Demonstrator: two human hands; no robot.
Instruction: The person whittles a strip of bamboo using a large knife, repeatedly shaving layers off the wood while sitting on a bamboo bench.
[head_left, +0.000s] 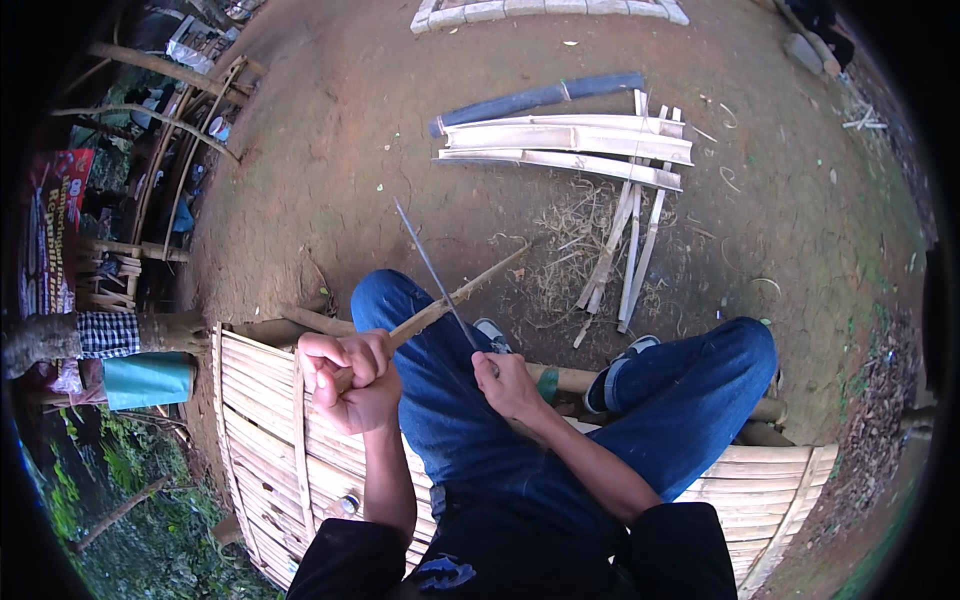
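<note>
Hands (348, 382) (508, 385) grip bamboo strip (420, 320) and knife (426, 255)

Brown ground (310, 170), slatted bamboo bench (258, 400), green foliage (170, 545)

Left fingers (362, 358): closed around stick (425, 318).
Right fingers (487, 370): closed around lower end of knife (430, 262).
Knife: crosses stick beyond left fingers.
Split bamboo (565, 139): on ground (300, 180), well beyond fingers.
Shavings (565, 235): beyond right fingers.

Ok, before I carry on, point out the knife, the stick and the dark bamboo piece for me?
Knife (432, 268): head view, on the blade, about midway along.
Stick (424, 317): head view, on the thicker part just beyond the left hand (348, 380).
Dark bamboo piece (535, 103): head view, mid-length.
</note>
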